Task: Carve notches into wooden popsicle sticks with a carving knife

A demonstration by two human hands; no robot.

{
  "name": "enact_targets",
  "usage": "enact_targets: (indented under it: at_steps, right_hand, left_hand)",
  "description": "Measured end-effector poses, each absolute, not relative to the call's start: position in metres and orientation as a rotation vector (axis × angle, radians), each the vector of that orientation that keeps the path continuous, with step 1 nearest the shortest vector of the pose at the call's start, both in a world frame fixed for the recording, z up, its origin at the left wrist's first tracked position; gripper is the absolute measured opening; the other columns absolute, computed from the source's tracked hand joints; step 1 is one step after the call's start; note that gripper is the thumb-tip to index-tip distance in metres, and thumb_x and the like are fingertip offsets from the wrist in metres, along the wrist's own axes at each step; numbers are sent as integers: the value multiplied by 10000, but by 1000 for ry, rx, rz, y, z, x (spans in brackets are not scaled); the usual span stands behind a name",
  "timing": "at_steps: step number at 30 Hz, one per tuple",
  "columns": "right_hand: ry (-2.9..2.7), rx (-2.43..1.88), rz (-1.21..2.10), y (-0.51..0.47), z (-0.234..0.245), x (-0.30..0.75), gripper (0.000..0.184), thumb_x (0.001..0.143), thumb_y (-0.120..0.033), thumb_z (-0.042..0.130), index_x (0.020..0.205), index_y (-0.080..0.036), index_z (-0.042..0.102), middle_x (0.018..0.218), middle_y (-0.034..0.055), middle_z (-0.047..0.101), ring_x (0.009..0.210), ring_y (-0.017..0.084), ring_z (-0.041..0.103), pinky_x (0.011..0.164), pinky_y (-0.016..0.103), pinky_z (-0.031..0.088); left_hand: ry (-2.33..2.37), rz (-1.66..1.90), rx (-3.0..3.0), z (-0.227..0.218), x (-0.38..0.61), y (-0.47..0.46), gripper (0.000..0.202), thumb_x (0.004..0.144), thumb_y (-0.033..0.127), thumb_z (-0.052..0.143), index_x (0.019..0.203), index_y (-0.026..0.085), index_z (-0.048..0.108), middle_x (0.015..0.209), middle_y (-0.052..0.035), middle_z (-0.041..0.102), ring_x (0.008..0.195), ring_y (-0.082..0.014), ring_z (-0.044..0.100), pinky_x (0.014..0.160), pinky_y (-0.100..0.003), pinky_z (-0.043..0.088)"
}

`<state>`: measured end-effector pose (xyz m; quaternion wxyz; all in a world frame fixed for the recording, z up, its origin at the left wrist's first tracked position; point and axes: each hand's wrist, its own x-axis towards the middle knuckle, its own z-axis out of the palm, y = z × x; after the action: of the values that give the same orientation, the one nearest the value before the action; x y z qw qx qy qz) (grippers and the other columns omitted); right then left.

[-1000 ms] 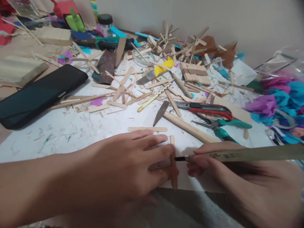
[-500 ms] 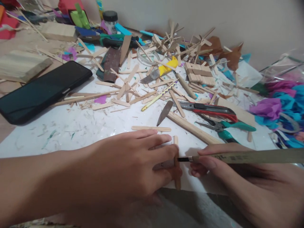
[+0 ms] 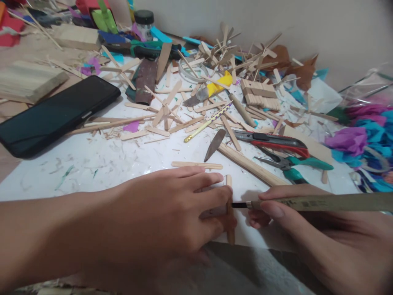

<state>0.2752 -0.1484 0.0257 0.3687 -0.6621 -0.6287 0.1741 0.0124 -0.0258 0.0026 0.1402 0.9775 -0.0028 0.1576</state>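
Observation:
My left hand (image 3: 172, 213) lies palm down on the white sheet (image 3: 101, 164), its fingers pressed together on a wooden craft stick (image 3: 229, 229) that points away from me near the front edge. My right hand (image 3: 294, 229) grips a long wooden-handled carving knife (image 3: 322, 201). The knife's short dark blade touches the stick from the right, beside my left fingertips. Another loose craft stick (image 3: 197, 165) lies just beyond my left hand.
A black phone (image 3: 55, 114) lies at the left. A heap of craft sticks (image 3: 227, 65), a red utility knife (image 3: 270, 140), green-handled pliers (image 3: 294, 166), a long wooden strip (image 3: 251, 166) and a dark metal blade (image 3: 214, 144) fill the middle. Coloured tissue paper (image 3: 362, 139) sits at the right, wooden blocks (image 3: 27, 80) at the far left.
Both hands keep their hold on the stick and the knife. The view has shifted a little, and the scene sits slightly more to the right.

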Motion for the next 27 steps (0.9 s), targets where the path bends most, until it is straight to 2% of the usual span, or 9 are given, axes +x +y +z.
enact_targets:
  at_steps: [5, 10, 13, 15, 20, 23, 27]
  right_hand:
    - [-1643, -1707, 465, -149, 26, 278, 80, 1025, -355, 855, 982, -422, 861, 805, -93, 868, 598, 201, 833, 548, 264, 724]
    - [-1655, -1724, 439, -154, 25, 277, 56, 1009, -372, 881, 1016, -426, 870, 858, -92, 881, 616, 182, 832, 558, 238, 716]
    - [-1669, -1744, 354, -154, 25, 275, 50, 983, -382, 908, 984, -415, 871, 867, -82, 883, 630, 180, 827, 562, 239, 709]
    - [-1665, -1746, 344, -150, 26, 273, 65, 977, -399, 913, 929, -387, 871, 820, -62, 876, 590, 179, 806, 509, 234, 674]
    - [-1461, -1726, 669, -136, 29, 265, 259, 976, -436, 889, 763, -295, 848, 676, -13, 828, 520, 175, 772, 473, 225, 630]
    - [-1220, -1733, 914, -131, 28, 263, 274, 961, -442, 905, 769, -259, 838, 629, 4, 812, 506, 181, 775, 491, 216, 629]
    - [-1072, -1711, 1150, -125, 29, 264, 292, 924, -471, 953, 773, -244, 848, 636, 34, 823, 538, 169, 789, 517, 178, 619]
  left_hand:
    - [-7, 456, 2822, 4, 13, -26, 319, 1131, 408, 731, 1334, 167, 782, 1488, -129, 739, 1396, -343, 708, 1250, -530, 593]
    - [-21, 445, 2832, 2, 13, -25, 337, 1169, 408, 656, 1372, 165, 770, 1558, -129, 715, 1445, -351, 673, 1288, -535, 551]
    - [-27, 462, 2827, 1, 14, -25, 385, 1175, 419, 639, 1423, 145, 745, 1566, -130, 716, 1439, -352, 672, 1285, -547, 550]
    - [-24, 470, 2832, 1, 14, -27, 384, 1168, 436, 656, 1410, 154, 751, 1558, -125, 726, 1415, -336, 686, 1280, -528, 559]
    - [39, 475, 2820, -1, 13, -31, 309, 1141, 442, 708, 1317, 200, 783, 1490, -86, 761, 1403, -315, 693, 1299, -519, 546]
    - [24, 491, 2821, -5, 13, -31, 323, 1162, 460, 668, 1311, 194, 773, 1538, -90, 734, 1446, -327, 666, 1324, -549, 513]
    - [19, 510, 2846, -6, 12, -30, 369, 1175, 492, 644, 1375, 200, 749, 1542, -83, 727, 1494, -321, 639, 1361, -526, 469]
